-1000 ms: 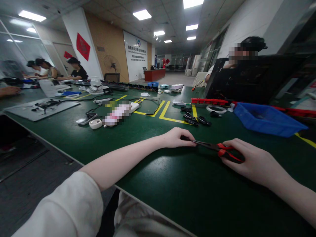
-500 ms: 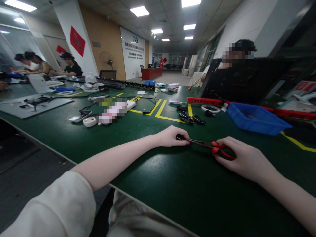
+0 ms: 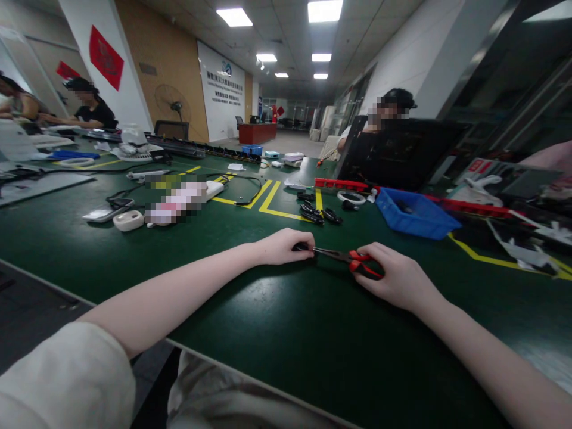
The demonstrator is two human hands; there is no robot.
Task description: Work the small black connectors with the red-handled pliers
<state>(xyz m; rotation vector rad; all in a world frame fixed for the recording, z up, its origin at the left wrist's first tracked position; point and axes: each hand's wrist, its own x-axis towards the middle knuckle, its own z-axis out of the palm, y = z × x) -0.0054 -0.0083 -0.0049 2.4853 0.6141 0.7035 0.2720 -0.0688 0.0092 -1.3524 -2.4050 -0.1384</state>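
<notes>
My left hand [image 3: 285, 246] pinches a small black part [image 3: 302, 245], mostly covered by the fingers, so its kind is unclear. My right hand [image 3: 397, 274] is wrapped round the red and black handles of long-nose pliers [image 3: 342, 256]. Their thin jaws point left and reach the left fingertips, at the small black part; whether the jaws grip it cannot be made out. Both hands are low over the green table [image 3: 286, 333]. Beyond them lie several black cable-like pieces [image 3: 313, 213] beside yellow tape lines.
A blue bin [image 3: 415, 214] with something dark inside stands at right, before a red strip [image 3: 482, 208]. A large black panel [image 3: 397, 152] leans behind it, with a person [image 3: 393, 107] beyond. At left are a white case [image 3: 128, 220], a pixelated pink item [image 3: 174, 205] and cables.
My view has turned to the right, so everything appears shifted left. Both hands keep their holds, with the pliers' tips still at the left fingertips.
</notes>
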